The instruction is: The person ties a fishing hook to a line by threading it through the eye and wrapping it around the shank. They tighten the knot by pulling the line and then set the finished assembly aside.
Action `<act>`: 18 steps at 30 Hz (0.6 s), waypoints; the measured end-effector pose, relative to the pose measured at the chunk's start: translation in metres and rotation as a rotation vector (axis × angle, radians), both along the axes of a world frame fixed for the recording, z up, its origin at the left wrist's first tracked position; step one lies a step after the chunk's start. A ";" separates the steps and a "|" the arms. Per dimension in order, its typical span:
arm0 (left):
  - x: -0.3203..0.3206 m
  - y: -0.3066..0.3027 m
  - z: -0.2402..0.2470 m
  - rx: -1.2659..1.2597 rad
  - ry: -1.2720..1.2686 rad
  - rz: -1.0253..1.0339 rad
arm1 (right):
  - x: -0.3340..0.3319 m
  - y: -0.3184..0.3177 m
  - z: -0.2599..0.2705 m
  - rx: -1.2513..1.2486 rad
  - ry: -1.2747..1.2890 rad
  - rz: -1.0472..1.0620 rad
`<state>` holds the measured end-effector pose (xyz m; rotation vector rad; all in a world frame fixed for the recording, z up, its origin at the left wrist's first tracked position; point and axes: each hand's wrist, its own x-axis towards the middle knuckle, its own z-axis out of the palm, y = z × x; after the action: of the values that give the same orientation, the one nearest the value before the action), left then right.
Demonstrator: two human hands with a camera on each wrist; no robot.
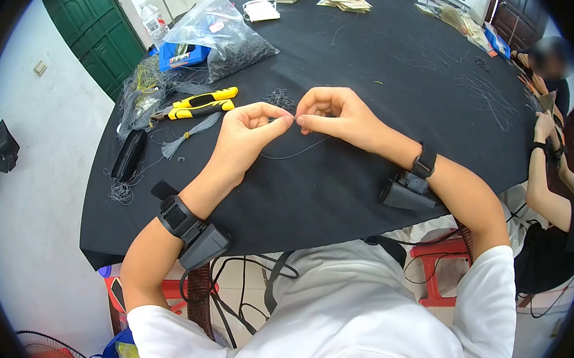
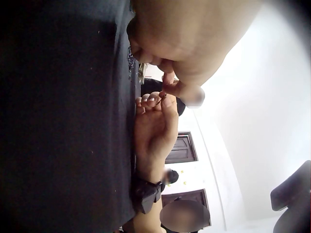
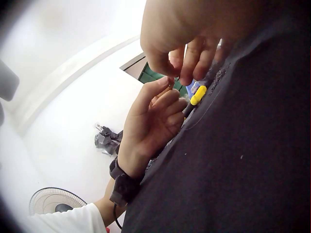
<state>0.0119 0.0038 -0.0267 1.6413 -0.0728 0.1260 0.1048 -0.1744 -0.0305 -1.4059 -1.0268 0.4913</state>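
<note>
Both hands meet over the black-covered table, fingertips right at each other. My left hand [image 1: 247, 136] pinches a thin grey cord [image 1: 295, 155] between thumb and forefinger. From the other side, my right hand [image 1: 344, 120] pinches at the same spot, its other fingers curled loosely. A tiny dark bit [image 2: 164, 96] of the cord shows between the fingertips in the left wrist view; most of it there is hidden. The cord's loose length curves down below the hands. Just behind them lies a small heap of short grey cord pieces [image 1: 280, 99].
Yellow-and-black pliers [image 1: 198, 109] and a tied bundle of grey cords [image 1: 187, 137] lie left of the hands. A black case [image 1: 129, 155] sits near the left edge. Farther back stands a clear bag of dark pieces [image 1: 239, 52]. Another person [image 1: 546, 130] works at the right.
</note>
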 end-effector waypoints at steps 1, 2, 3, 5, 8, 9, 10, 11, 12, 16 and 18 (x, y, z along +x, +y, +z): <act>0.000 0.000 0.001 -0.008 0.005 -0.004 | 0.000 0.000 0.000 -0.004 -0.001 0.000; -0.001 0.000 0.002 -0.016 0.009 -0.009 | 0.000 0.000 -0.001 -0.008 -0.002 -0.001; -0.002 0.000 0.003 -0.024 0.013 -0.013 | 0.001 0.000 -0.001 -0.012 -0.002 -0.001; -0.003 -0.002 0.005 -0.024 0.018 -0.010 | 0.000 -0.001 0.001 -0.038 -0.011 -0.001; -0.002 -0.004 0.003 -0.009 0.008 -0.001 | 0.000 -0.001 0.001 -0.050 -0.018 0.000; -0.002 -0.004 0.002 -0.001 0.003 0.003 | 0.000 -0.001 0.000 -0.049 -0.018 0.000; -0.002 -0.004 0.002 -0.003 0.004 0.002 | 0.001 -0.001 0.000 -0.038 -0.023 -0.008; -0.002 -0.004 0.003 -0.006 0.004 0.001 | 0.002 -0.001 -0.002 -0.028 -0.029 -0.017; -0.002 -0.005 0.004 -0.008 0.004 0.000 | 0.003 0.000 -0.002 -0.017 -0.035 -0.025; -0.001 -0.001 0.002 -0.011 -0.010 -0.015 | 0.003 0.000 -0.003 -0.010 -0.034 -0.022; 0.000 0.000 0.000 -0.003 -0.022 -0.011 | 0.003 0.000 -0.003 -0.001 -0.031 -0.018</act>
<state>0.0119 0.0033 -0.0265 1.6363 -0.0978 0.1358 0.1080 -0.1743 -0.0337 -1.4257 -1.0379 0.4584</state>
